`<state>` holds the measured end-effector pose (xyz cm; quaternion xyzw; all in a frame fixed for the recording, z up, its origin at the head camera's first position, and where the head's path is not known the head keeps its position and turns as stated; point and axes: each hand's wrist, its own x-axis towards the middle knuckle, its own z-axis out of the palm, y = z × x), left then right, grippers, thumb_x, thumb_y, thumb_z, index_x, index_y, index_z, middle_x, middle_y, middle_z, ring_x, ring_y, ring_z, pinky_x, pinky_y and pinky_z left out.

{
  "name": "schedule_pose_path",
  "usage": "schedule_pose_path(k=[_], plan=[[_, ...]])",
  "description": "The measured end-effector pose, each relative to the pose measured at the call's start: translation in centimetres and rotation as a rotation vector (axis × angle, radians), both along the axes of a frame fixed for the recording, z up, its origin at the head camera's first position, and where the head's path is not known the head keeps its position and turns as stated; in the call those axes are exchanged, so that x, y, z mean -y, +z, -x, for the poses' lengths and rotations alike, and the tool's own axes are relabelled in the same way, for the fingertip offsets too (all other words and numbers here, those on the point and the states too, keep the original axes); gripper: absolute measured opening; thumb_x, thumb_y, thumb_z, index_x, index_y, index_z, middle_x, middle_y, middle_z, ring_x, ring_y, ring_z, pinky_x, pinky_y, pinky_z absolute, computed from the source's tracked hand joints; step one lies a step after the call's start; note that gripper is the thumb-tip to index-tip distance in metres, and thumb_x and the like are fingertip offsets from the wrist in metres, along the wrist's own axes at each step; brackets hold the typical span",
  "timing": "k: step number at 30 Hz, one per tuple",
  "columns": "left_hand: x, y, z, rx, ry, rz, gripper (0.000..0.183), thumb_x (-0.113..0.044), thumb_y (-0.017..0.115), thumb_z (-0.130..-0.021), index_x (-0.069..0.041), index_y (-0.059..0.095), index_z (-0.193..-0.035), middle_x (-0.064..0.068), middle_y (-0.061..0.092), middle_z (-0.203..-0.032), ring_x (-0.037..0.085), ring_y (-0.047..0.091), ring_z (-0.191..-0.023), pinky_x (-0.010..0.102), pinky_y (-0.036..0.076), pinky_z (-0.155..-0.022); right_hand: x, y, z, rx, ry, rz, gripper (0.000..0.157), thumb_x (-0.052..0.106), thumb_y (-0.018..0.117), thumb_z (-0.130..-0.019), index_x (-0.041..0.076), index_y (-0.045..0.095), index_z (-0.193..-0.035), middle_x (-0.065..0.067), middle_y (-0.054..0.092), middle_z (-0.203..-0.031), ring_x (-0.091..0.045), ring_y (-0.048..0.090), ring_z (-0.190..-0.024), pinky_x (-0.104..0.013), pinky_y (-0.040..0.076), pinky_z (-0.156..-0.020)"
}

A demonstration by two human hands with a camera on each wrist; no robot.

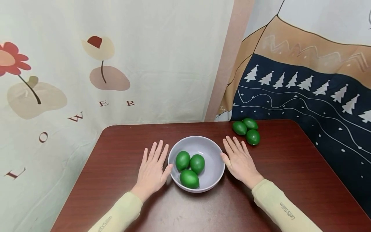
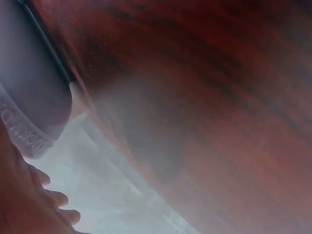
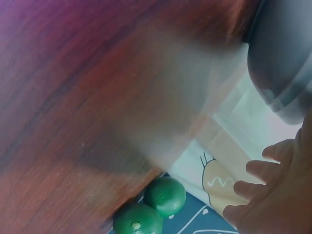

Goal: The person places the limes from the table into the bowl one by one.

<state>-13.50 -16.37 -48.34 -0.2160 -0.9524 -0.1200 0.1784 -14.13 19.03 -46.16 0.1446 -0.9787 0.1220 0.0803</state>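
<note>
A pale grey-purple bowl (image 1: 213, 161) stands upright on the table with three green limes (image 1: 189, 179) inside it. Left of the bowl is my left hand (image 1: 153, 172), fingers straight and spread, its thumb at the rim. On the other side my right hand (image 1: 240, 161) lies with straight fingers, thumb tip close to the rim; whether either thumb touches, I cannot tell. Neither hand holds anything. In the left wrist view, fingers (image 2: 56, 197) extend beside the bowl's outer wall (image 2: 34, 73). The right wrist view has fingers (image 3: 261, 170) below the bowl's side (image 3: 280, 58).
Three more green limes (image 1: 253, 137) sit clustered near the table's back right edge, just beyond my right fingertips. The dark red-brown wooden table (image 1: 116, 154) has rounded back corners. Behind it hang a pale flower-print curtain (image 1: 174, 64) and a dark blue tree-print cloth (image 1: 290, 96).
</note>
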Motion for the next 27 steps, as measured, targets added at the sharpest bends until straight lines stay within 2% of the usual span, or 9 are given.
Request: schedule_pose_path(k=[8, 16, 20, 27], plan=[[-0.1, 1.3, -0.3, 0.029, 0.024, 0.054, 0.075, -0.051, 0.046, -0.101, -0.008, 0.034, -0.162, 0.014, 0.025, -0.17, 0.037, 0.02, -0.157, 0.06, 0.012, -0.125, -0.4, 0.5, 0.0, -0.007, 0.003, 0.024, 0.065, 0.041, 0.048, -0.108, 0.004, 0.037, -0.16, -0.017, 0.032, -0.167, -0.04, 0.023, -0.156, -0.061, 0.014, -0.125], [0.1, 2.6, -0.6, 0.075, -0.014, 0.039, 0.068, -0.046, 0.051, -0.103, -0.008, 0.041, -0.159, 0.015, 0.031, -0.168, 0.036, 0.025, -0.156, 0.061, 0.014, -0.125, -1.3, 1.5, 0.0, 0.011, -0.005, 0.046, 0.068, 0.042, 0.05, -0.107, 0.002, 0.035, -0.16, -0.018, 0.029, -0.168, -0.041, 0.02, -0.156, -0.062, 0.013, -0.125], [0.1, 2.8, -0.7, 0.089, -0.013, 0.04, 0.066, -0.043, 0.052, -0.103, -0.009, 0.042, -0.159, 0.013, 0.031, -0.168, 0.035, 0.023, -0.157, 0.061, 0.014, -0.125, -2.0, 1.7, 0.0, 0.02, -0.022, 0.04, 0.068, 0.042, 0.049, -0.107, 0.002, 0.034, -0.16, -0.018, 0.028, -0.168, -0.041, 0.019, -0.157, -0.062, 0.012, -0.125], [0.5, 2.7, -0.8, 0.123, 0.013, 0.085, 0.069, -0.047, 0.051, -0.103, -0.011, 0.04, -0.16, 0.014, 0.031, -0.168, 0.038, 0.028, -0.155, 0.062, 0.018, -0.124, -3.4, 2.1, 0.1, 0.009, -0.044, 0.054, 0.067, 0.04, 0.049, -0.108, 0.0, 0.036, -0.159, -0.021, 0.029, -0.167, -0.044, 0.02, -0.155, -0.064, 0.014, -0.124]])
